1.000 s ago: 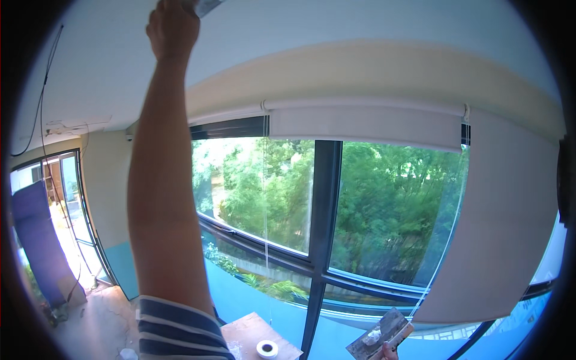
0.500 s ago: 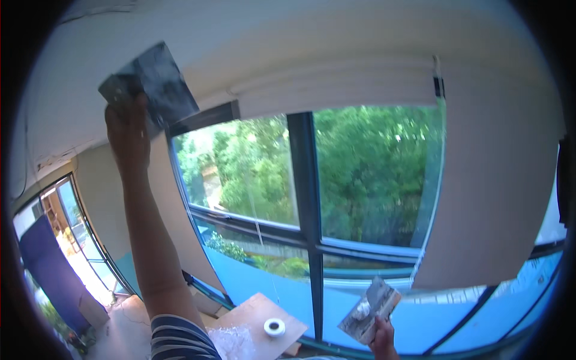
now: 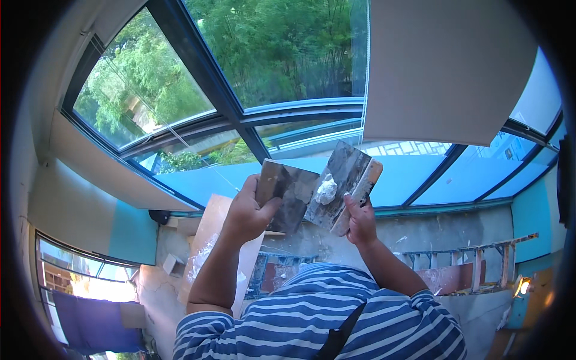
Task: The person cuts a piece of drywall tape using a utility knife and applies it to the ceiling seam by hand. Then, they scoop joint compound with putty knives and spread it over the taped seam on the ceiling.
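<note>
My left hand (image 3: 245, 211) grips a wide putty knife (image 3: 294, 195) by its back edge, with the thumb laid on the smeared grey face. In my right hand (image 3: 362, 223) is a second wide putty knife (image 3: 347, 165), held by its pale handle strip. A lump of white putty (image 3: 326, 189) sits on the right blade's face. The two blades meet or nearly meet in front of my chest; whether they touch I cannot tell.
Ahead stand dark-framed windows (image 3: 230, 99) with a pale roller blind (image 3: 435, 66) at the right. Down below are a pale board (image 3: 216, 219) with white scraps and a paint-spotted ladder (image 3: 478, 270). A lit lamp (image 3: 524, 287) glows at lower right, and purple cloth (image 3: 96, 318) hangs at lower left.
My left hand has come down from the ceiling with its putty knife, beside the right one. My right hand sits higher in view. The view has tilted downward, showing my torso and the floor.
</note>
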Demonstrator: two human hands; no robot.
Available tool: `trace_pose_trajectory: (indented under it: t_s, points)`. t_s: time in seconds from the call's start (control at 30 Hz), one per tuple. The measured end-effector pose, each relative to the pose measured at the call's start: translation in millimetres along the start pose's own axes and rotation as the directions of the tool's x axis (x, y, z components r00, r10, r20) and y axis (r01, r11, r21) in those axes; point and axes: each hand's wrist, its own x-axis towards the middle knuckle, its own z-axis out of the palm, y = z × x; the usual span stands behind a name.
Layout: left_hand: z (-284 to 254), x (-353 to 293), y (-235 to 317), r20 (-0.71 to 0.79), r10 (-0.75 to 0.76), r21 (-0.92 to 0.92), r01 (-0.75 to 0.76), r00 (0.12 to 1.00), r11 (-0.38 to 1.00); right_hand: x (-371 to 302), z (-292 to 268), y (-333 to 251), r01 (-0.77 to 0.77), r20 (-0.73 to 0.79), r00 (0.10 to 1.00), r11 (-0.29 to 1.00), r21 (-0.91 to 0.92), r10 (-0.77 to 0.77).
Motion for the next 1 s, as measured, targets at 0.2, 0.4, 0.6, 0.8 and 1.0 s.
trace_pose_trajectory:
  t_s: [0.2,0.4,0.6,0.8,1.0]
  points:
    - [36.8,8.1,0.0,0.037,-0.034,0.156,0.027,0.999,0.987,-0.3,-18.3,-3.6,0.068,0.031,0.997,0.988,-0.140,-0.065]
    - [52.3,20.9,-6.0,-0.002,0.025,0.219,-0.024,1.000,0.975,6.8,-35.0,-4.6,0.069,0.084,0.995,0.949,-0.308,-0.046]
    - [60.3,22.3,-23.1,-0.040,0.140,0.239,-0.126,0.989,0.963,11.7,-38.7,-6.1,0.113,0.123,0.990,0.917,-0.382,-0.071]
    - [44.2,43.9,-72.9,-0.340,0.501,0.396,-0.363,0.796,0.844,13.3,-47.4,1.2,0.079,0.061,0.996,0.952,-0.295,-0.064]
    - [-3.3,35.1,-89.4,-0.458,0.686,0.662,-0.298,0.565,0.687,9.1,-83.5,-29.2,0.058,-0.203,0.976,0.995,-0.076,-0.073]
